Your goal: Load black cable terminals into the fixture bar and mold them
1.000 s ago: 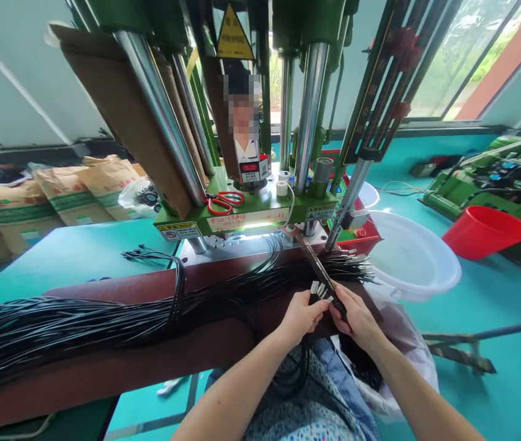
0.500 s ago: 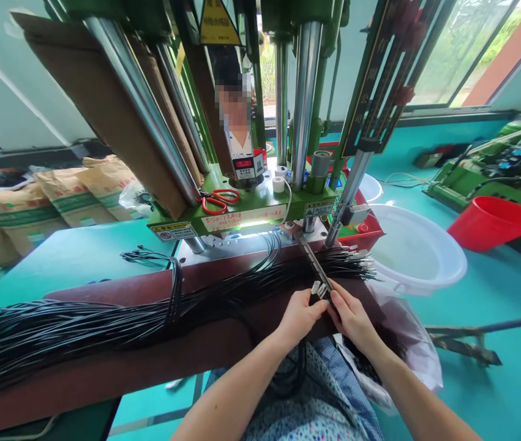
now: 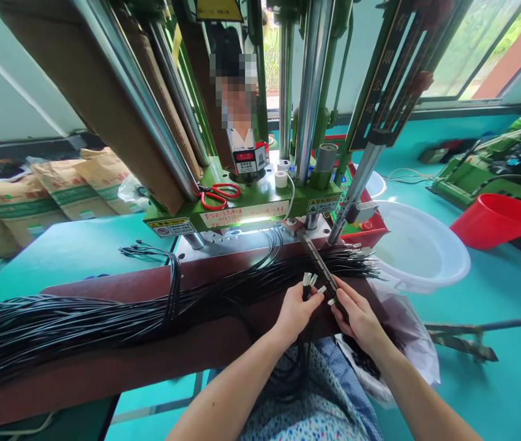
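Note:
My left hand (image 3: 291,317) is closed around several black cables with silver metal plugs (image 3: 307,280) poking up past the fingers. Just to its right, my right hand (image 3: 356,311) is closed at the near end of a long, narrow metal bar (image 3: 319,260) with notches along it. A small silver tip shows by the right thumb; whether it is a plug in those fingers I cannot tell. The bar's far end rests at the press bed (image 3: 237,244). Beneath it runs a thick bundle of black cables (image 3: 104,321), silver ends at the right, across a brown board (image 3: 187,361).
A green press (image 3: 260,205) with steel columns stands ahead, red-handled scissors (image 3: 217,196) on its plate. To the right are a white tub (image 3: 425,245), a red bucket (image 3: 494,223) and a plastic-lined bin (image 3: 419,361). Paper sacks (image 3: 21,199) stand at left. A person is behind the press.
My hands have drawn slightly apart. The plugs in my left hand now stand up more, away from the bar, and a silver tip shows at my right thumb. The view has shifted a little.

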`<state>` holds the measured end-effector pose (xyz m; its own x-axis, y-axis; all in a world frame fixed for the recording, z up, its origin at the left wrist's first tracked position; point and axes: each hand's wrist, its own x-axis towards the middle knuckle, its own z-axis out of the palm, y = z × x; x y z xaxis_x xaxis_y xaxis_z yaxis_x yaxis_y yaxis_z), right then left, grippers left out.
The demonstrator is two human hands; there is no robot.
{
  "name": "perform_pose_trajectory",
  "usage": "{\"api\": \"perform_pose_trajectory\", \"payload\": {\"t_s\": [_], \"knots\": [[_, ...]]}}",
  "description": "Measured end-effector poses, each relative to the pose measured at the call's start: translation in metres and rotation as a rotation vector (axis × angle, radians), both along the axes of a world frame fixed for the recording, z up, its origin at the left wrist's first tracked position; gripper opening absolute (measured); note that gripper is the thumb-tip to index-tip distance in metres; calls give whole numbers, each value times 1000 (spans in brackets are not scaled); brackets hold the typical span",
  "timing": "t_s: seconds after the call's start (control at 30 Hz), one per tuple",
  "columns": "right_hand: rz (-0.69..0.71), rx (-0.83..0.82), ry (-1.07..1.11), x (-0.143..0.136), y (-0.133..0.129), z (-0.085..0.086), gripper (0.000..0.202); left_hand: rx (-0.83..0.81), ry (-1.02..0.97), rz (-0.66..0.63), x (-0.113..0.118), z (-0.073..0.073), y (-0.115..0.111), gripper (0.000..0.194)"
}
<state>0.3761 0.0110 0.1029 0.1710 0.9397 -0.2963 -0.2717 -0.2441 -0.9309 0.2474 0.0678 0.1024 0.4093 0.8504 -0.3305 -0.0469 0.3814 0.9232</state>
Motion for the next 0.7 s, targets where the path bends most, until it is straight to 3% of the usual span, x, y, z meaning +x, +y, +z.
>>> {"api": "perform_pose_trajectory", "payload": {"t_s": [0.1, 0.27, 0.43, 0.7], "knots": [[22, -20, -5, 2, 0, 2, 62, 104, 58, -68, 1, -3, 1, 23], [80, -44, -33, 3, 1, 3, 65, 147, 81, -62, -1, -5, 4, 22], [83, 44, -150, -5, 1, -2, 65, 164, 57, -28, -2, -6, 2, 25], [-15, -37, -58, -2, -2, 5, 65, 35, -110, 115, -8, 3, 9, 31]]}}
